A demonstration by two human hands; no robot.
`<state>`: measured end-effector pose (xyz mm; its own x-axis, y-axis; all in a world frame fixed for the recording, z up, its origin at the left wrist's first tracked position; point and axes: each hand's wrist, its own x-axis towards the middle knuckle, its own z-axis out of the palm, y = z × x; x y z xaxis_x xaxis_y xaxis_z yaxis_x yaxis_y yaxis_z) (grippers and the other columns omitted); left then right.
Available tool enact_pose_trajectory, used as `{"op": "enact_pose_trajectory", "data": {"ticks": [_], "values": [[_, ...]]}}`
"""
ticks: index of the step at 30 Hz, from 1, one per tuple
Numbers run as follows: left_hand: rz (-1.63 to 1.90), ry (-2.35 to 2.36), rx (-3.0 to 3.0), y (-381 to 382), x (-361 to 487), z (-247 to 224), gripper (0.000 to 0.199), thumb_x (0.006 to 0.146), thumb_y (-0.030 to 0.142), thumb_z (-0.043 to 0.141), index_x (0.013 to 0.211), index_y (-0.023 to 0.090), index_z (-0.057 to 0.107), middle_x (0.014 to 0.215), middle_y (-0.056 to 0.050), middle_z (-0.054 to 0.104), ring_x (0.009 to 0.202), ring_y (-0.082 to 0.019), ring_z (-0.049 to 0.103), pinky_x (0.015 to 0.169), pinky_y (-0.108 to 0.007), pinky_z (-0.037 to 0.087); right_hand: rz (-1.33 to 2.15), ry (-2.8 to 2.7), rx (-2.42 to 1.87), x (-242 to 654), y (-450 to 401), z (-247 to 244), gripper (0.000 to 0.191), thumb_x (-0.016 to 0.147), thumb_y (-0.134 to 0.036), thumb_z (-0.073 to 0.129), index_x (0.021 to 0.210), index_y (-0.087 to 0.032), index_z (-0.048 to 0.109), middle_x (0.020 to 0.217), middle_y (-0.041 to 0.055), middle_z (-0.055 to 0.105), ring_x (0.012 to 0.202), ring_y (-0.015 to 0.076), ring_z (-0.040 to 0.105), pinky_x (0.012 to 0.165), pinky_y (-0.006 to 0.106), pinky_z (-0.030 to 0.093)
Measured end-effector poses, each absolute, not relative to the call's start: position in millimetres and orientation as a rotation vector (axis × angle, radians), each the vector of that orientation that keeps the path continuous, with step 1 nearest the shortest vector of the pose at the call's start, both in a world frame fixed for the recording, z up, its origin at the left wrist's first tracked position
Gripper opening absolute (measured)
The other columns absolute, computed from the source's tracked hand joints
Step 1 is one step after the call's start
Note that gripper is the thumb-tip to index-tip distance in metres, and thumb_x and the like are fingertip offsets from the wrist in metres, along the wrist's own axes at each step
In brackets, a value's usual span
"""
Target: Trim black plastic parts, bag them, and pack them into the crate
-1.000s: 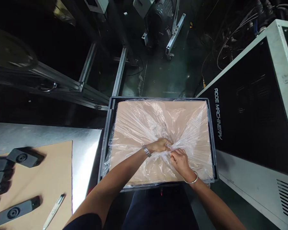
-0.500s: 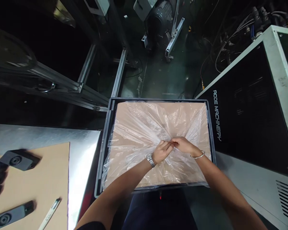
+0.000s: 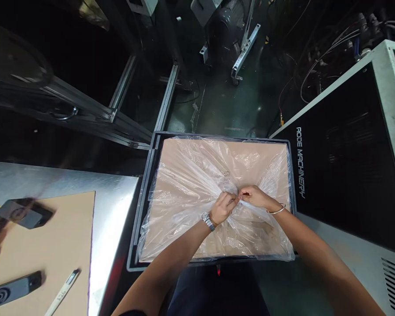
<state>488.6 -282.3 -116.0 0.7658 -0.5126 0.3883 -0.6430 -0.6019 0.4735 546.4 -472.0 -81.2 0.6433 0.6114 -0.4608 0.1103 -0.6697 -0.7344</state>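
A clear plastic sheet (image 3: 191, 175) is gathered in creases towards the middle of a dark crate (image 3: 141, 197), over brown cardboard (image 3: 250, 153). My left hand (image 3: 224, 207), with a metal watch at the wrist, pinches the gathered plastic near the crate's centre. Just right of it, fingertips almost meeting the left ones, my right hand (image 3: 253, 196) has thumb and forefinger closed on the plastic; a bangle circles that wrist.
On the left, a metal table (image 3: 118, 188) bears cardboard, grey devices (image 3: 15, 289) and a white marked tool (image 3: 63, 293). A blurred hand shows at the far left edge. A black-panelled machine (image 3: 342, 153) stands right; metal framing (image 3: 167, 98) lies beyond the crate.
My right hand has shifted slightly right, its fingers pinched a little apart from the left. A blurred hand has come in over the devices at the left. The view has moved slightly.
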Motion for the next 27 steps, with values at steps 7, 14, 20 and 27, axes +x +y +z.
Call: {"op": "enact_pose_trajectory", "data": {"ticks": [7, 14, 20, 27], "values": [[0.157, -0.865, 2.383, -268.8, 471.2, -121.9, 0.032, 0.089, 0.021, 0.043, 0.118, 0.028, 0.055, 0.082, -0.003, 0.062, 0.088, -0.018, 0.048, 0.073, -0.036, 0.029, 0.927, -0.363, -2.536, 546.3, -444.7, -80.6, 0.025, 0.088, -0.032, 0.051, 0.106, -0.016, 0.056, 0.107, 0.006, 0.058, 0.092, 0.0166, 0.058, 0.08, 0.037, 0.048], [-0.06, -0.801, 2.305, -261.4, 464.6, -119.1, 0.028, 0.09, 0.024, 0.041, 0.109, 0.025, 0.062, 0.072, -0.003, 0.061, 0.085, -0.018, 0.049, 0.075, -0.035, 0.032, 0.852, -0.167, -2.676, 537.7, -434.0, -96.2, 0.023, 0.089, -0.031, 0.05, 0.107, -0.019, 0.056, 0.111, 0.0066, 0.057, 0.092, 0.016, 0.057, 0.079, 0.035, 0.049], [-0.183, -0.566, 2.201, -272.4, 483.5, -103.8, 0.031, 0.091, 0.029, 0.037, 0.101, 0.02, 0.066, 0.1, -0.008, 0.063, 0.091, -0.017, 0.054, 0.078, -0.032, 0.043, 0.663, -0.088, -2.618, 527.4, -444.5, -108.3, 0.025, 0.089, -0.031, 0.05, 0.109, -0.018, 0.055, 0.11, 0.0064, 0.057, 0.092, 0.0162, 0.058, 0.079, 0.036, 0.049], [-0.372, -0.277, 2.217, -308.4, 521.7, -116.2, 0.025, 0.088, 0.033, 0.048, 0.094, 0.012, 0.059, 0.085, -0.003, 0.062, 0.072, -0.013, 0.06, 0.067, -0.031, 0.051, 0.575, -0.123, -2.44, 519.0, -458.9, -112.7, 0.025, 0.089, -0.031, 0.05, 0.107, -0.015, 0.056, 0.104, 0.0054, 0.059, 0.085, 0.0148, 0.059, 0.074, 0.034, 0.051]]}}
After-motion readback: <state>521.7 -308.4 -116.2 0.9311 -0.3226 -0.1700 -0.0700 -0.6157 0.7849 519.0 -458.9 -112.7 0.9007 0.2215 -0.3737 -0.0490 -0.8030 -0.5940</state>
